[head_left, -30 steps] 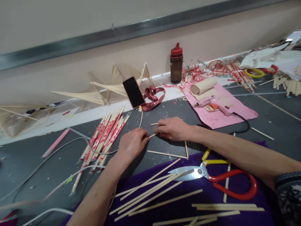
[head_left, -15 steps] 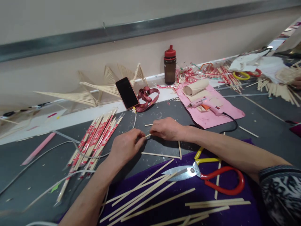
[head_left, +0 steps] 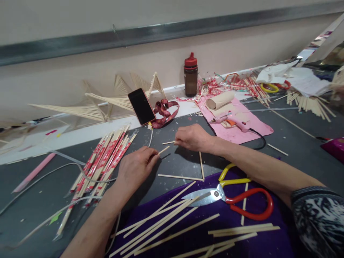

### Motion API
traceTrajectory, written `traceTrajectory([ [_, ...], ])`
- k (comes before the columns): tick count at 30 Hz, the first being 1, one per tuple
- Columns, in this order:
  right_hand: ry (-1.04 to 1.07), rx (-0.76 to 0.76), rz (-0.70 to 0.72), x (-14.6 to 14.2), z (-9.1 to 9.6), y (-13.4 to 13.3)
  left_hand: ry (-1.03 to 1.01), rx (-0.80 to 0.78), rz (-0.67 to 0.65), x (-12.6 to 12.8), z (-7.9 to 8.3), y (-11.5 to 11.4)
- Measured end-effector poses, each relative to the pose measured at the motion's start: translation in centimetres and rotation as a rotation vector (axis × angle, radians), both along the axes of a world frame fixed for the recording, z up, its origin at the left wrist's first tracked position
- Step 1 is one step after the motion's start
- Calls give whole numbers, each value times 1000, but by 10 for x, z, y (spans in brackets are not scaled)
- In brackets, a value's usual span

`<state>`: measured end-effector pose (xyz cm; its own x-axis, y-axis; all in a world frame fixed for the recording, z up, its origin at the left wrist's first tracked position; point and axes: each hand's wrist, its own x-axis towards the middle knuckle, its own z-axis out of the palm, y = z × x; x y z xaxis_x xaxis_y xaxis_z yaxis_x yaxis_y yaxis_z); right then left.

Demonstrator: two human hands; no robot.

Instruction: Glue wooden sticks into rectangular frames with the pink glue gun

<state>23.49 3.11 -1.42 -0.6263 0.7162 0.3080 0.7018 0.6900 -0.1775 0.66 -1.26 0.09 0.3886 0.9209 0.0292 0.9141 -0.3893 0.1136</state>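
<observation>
Between the thumb and fingers of my left hand (head_left: 138, 165) is a thin wooden stick (head_left: 163, 150), its free end pointing up and right. My right hand (head_left: 194, 138) is a short distance to the right, with fingers pinched together; whatever they may hold is hidden. Another light stick (head_left: 168, 143) shows at its fingertips, and I cannot tell whether it is held or lies behind. Below the hands, two sticks meet in a corner: a flat-lying stick (head_left: 180, 177) and a shorter upright-running stick (head_left: 201, 165), partly hidden by my right arm.
Large scissors (head_left: 216, 193) and several loose sticks (head_left: 177, 233) lie on a purple cloth (head_left: 282, 218). Wrapped chopsticks (head_left: 99, 165) lie left. Behind are a phone (head_left: 142, 106), a bottle (head_left: 190, 77), stick structures (head_left: 94, 111), and a glue gun (head_left: 232, 120) on a pink sheet (head_left: 258, 130).
My hands have moved apart. The left hand keeps the stick and its end is now bare, while the right hand has come off it, up and right. The view has shifted slightly.
</observation>
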Motion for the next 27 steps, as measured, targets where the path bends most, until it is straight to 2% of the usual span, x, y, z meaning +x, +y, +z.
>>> traceTrajectory([
  [5,173,-4,-224,26,10,21,-126,28,64,-3,2,1],
  [13,254,53,-344,45,7,34,-170,11,45,-1,-1,1],
  [21,377,141,-351,52,22,32,-164,-20,59,2,0,-1],
  [24,419,112,-336,55,33,27,-158,-34,63,4,0,-2],
  [27,339,60,-347,66,47,23,-158,-44,56,4,-1,-1],
])
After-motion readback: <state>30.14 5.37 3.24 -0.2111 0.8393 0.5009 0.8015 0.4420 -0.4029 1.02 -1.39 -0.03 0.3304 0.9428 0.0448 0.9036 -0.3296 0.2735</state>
